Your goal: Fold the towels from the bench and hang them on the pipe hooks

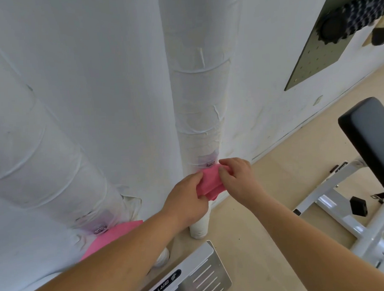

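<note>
White wall, two fat wrapped pipes running down it, beige floor and gym gear round the edges: a black bench pad point(373, 140) off to your right, a pegboard point(315, 56) with a knobbly foam roller point(357, 14) up in the corner. One hanging pink towel point(111, 237) is already on the left pipe hook point(99, 229), down by your left forearm. The one you're working on is the folded pink towel point(211, 183), bunched between both hands right up against the middle pipe point(197, 100). Your left hand point(187, 198) pinches its lower left edge, and your right hand point(237, 178) has its fingers curled over the upper right corner. What matters now is that the middle pipe hook point(210, 164) sits on its purple pad just above the towel's top edge, right by your right fingertips, so that hand is the nearer one to feed it on. I can't tell whether the fabric has caught the hook yet — your fingers cover that bit. I'd guess a short lift up toward the pipe does it.
</note>
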The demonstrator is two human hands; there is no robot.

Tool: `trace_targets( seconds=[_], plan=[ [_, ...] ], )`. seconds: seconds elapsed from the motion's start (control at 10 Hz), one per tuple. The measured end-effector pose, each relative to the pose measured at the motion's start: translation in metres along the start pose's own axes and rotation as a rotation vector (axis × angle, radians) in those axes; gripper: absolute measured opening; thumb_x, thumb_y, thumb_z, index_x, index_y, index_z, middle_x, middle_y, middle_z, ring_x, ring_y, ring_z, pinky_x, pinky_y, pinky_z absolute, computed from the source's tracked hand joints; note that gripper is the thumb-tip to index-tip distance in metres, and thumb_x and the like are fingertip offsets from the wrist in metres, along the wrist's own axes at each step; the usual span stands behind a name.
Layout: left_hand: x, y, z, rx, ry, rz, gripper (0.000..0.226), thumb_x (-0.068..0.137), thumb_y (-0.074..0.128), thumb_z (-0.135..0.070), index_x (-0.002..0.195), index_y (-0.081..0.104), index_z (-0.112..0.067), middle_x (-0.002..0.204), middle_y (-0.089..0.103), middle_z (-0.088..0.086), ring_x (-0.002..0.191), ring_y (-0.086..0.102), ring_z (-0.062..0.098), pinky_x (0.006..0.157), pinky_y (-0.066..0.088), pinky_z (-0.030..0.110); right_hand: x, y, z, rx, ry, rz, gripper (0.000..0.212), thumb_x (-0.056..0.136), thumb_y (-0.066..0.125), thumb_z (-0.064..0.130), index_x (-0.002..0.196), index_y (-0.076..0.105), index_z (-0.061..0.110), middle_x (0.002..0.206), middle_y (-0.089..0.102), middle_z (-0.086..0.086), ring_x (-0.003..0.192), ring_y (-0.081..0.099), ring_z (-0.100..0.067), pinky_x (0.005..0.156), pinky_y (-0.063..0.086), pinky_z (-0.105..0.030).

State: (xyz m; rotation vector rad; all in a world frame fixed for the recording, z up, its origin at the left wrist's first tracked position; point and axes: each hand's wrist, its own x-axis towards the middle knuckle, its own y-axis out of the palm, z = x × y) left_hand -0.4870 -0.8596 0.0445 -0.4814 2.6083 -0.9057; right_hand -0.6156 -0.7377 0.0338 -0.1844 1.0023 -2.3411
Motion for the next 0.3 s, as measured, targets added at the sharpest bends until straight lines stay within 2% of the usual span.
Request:
trace_targets(
  seconds=[0.1,0.2,0.3],
  plan=[
    [-0.007,-0.005,-0.006,0.004,0.027,-0.026,0.056,0.084,0.055,-0.011,0.135,0.056,-0.035,0.124,0.066,-0.01,0.11,0.063,0.017,0.098,0.054,0.036,-0.005,-0.007,0.005,-0.05,-0.059,-0.041,0.037,0.097,0.051,0.018,0.129,0.068,0.017,0.134,0.063,0.0,0.135,0.043,-0.021,0.111,0.035,-0.033],
    [-0.014,-0.012,-0.013,0.003,0.027,-0.079,0.055,0.09,0.057,-0.009,0.14,0.054,-0.032,0.133,0.061,-0.008,0.119,0.059,0.017,0.097,0.046,0.025,-0.012,-0.01,0.012,-0.073,-0.072,-0.042,0.037,0.096,0.051,0.017,0.129,0.068,0.018,0.133,0.064,0.0,0.132,0.047,-0.021,0.107,0.037,-0.031],
    [-0.032,-0.025,-0.019,-0.041,0.046,-0.145,0.05,0.094,0.058,-0.011,0.14,0.055,-0.029,0.135,0.06,-0.01,0.122,0.057,0.012,0.099,0.043,0.023,-0.024,-0.015,0.026,-0.073,-0.091,-0.077,0.035,0.096,0.051,0.021,0.126,0.069,0.021,0.128,0.066,0.003,0.124,0.054,-0.018,0.097,0.043,-0.03]
  ],
)
